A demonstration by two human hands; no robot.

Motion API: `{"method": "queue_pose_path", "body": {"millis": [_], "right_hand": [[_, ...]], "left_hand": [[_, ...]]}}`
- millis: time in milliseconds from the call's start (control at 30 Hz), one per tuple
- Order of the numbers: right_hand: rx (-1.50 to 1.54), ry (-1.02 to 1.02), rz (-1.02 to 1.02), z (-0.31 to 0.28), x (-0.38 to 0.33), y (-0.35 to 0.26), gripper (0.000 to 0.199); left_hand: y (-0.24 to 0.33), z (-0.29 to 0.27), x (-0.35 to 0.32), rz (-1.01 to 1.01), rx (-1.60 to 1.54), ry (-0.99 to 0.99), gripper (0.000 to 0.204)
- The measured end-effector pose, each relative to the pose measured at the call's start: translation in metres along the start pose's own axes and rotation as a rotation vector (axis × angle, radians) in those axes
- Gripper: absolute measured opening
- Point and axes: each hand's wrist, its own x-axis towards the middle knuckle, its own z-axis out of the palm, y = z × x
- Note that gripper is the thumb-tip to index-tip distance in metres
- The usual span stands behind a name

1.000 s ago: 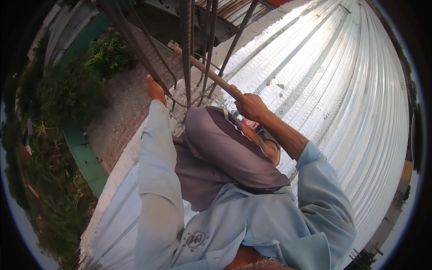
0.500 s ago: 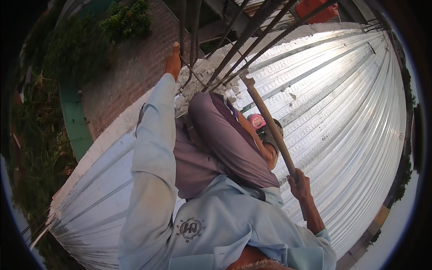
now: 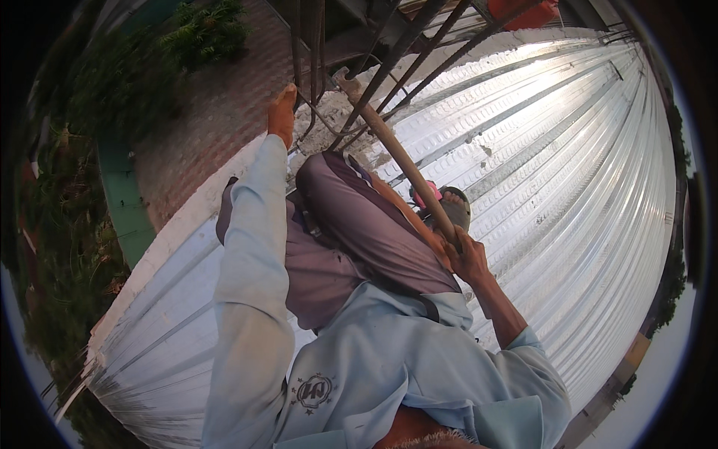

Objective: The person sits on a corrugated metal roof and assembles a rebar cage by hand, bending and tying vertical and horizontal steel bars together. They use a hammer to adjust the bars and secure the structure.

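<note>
My right hand (image 3: 465, 256) is closed round the lower end of a long brown handle, apparently of a hammer (image 3: 400, 150). Its small metal head lies up among the steel reinforcing bars (image 3: 389, 56), partly behind one. My left hand (image 3: 282, 116), arm stretched forward, is closed beside the bars at the roof edge, against a thin bent steel rod (image 3: 318, 112). Whether its fingers wrap the rod is hidden. Rough broken concrete (image 3: 321, 127) surrounds the foot of the bars, just beyond my bent knee.
I crouch on ribbed shiny metal roofing (image 3: 553, 187); a sandalled foot (image 3: 455, 206) is beside my knee. A pale concrete edge (image 3: 172, 206) runs along the left, with brick paving (image 3: 202, 127) and shrubs (image 3: 202, 34) far below. A red object (image 3: 527, 11) is beyond the bars.
My right hand has moved left and forward, carrying the hammer's head from over the roofing in among the bars. My left hand stays by the bars, slightly lower in view.
</note>
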Motion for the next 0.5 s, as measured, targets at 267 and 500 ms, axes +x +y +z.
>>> {"method": "queue_pose_path", "body": {"millis": [267,500], "right_hand": [[-0.027,0.085,-0.181,0.014,0.116,-0.041,0.056],[-0.358,-0.132,-0.148,0.030,0.163,-0.024,0.059]], "left_hand": [[-0.005,0.005,-0.023,0.029,-0.028,0.119,0.067],[-0.009,0.029,-0.036,0.003,0.028,0.258,0.083]]}}
